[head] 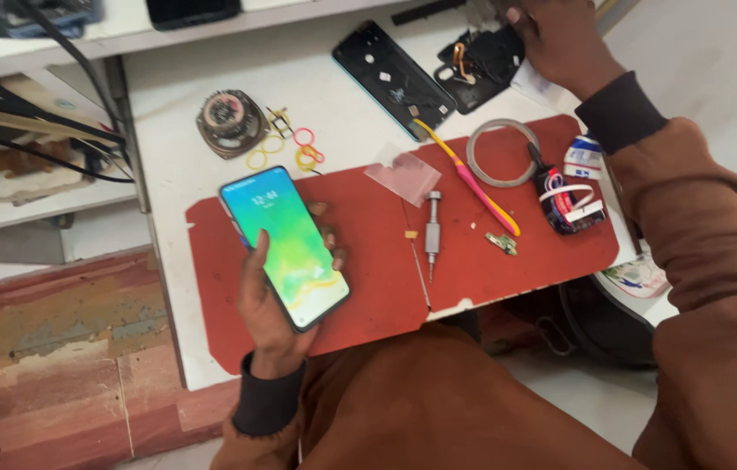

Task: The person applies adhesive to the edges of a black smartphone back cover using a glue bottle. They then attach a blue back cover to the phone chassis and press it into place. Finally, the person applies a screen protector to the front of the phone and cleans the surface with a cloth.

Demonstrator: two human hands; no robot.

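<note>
The left hand [268, 305] grips a slim phone [286, 246] from beneath, fingers curled around its edges. The lit screen shows a green-to-yellow gradient, held above the red mat [368, 261]. Farther off, the right hand [551, 39] rests, fingers bent, on a black part [482, 61].

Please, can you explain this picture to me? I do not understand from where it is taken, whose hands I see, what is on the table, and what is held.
The picture comes from one camera worn on a person's head, looking down, so both hands belong to that person. The left hand holds a smartphone with its screen lit. The right hand reaches to the far edge of the white table and touches a black opened part. On the red mat lie a small metal screwdriver, a pink and yellow toothbrush and a grey wire coil. Beyond the mat lie a phone back cover, a round speaker and coloured rubber bands.
</note>
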